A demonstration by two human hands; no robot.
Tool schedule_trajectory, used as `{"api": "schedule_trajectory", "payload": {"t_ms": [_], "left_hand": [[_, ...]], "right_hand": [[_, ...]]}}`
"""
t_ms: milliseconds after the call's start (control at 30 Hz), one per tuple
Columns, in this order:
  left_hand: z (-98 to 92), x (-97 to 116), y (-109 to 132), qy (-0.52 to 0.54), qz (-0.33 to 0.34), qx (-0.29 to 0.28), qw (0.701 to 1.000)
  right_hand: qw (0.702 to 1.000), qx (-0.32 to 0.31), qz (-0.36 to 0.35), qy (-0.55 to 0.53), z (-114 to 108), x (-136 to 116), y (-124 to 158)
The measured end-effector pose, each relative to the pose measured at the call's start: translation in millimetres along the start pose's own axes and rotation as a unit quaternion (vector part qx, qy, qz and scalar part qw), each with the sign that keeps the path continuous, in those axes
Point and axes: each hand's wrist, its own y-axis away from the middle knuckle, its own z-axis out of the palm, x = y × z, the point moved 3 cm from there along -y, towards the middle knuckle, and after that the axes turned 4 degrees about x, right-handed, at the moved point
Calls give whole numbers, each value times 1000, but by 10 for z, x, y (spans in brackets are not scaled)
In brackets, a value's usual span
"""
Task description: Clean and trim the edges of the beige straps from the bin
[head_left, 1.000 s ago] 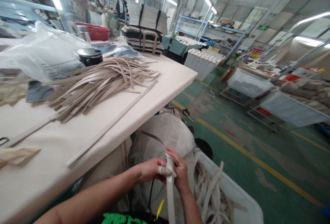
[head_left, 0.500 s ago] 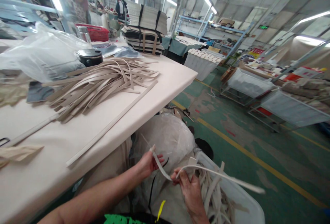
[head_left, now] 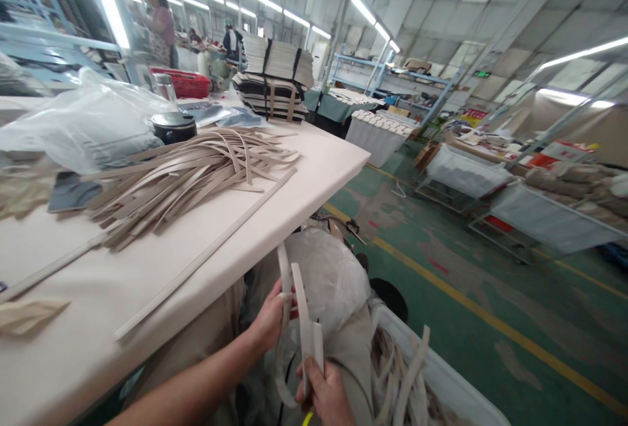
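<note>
Below the table edge my left hand pinches a pale beige strip that stands upright and loops down under my wrist. My right hand, at the bottom edge, grips the lower end of another strip, which points upward beside the first. Both hands are closed on strips. A white bin with several more tangled strips sits just right of my hands. On the white table lies a fanned pile of tan strips.
A long thin strip lies near the table's front edge. A clear plastic bag, a black round tin and strapped stacks of sheets stand at the back. A full plastic sack sits under the table. Carts and shelves line the green floor; a person stands far left.
The strip that trailed out to the right over the bin has been pulled in and now stands upright between my hands. My right hand dropped lower; the camera tilted down slightly.
</note>
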Motion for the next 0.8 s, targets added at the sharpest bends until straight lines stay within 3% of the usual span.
{"api": "schedule_trajectory", "payload": {"t_ms": [200,400,567,667,800], "left_hand": [[33,-53,55,-33,17,-79,996],[88,-121,125,-124,23,-140,982],[140,-4,173,-145,41,-154,977],[186,34,244,-197,27,-229,953],[226,25,376,-290,25,-335,896]], "right_hand": [[999,17,-12,25,102,71,-138],[999,11,-22,29,139,-58,-133],[990,136,-40,-20,-109,-229,-101],[985,153,-37,-72,-269,-370,-112],[983,158,-72,-54,-426,-602,-158]]}}
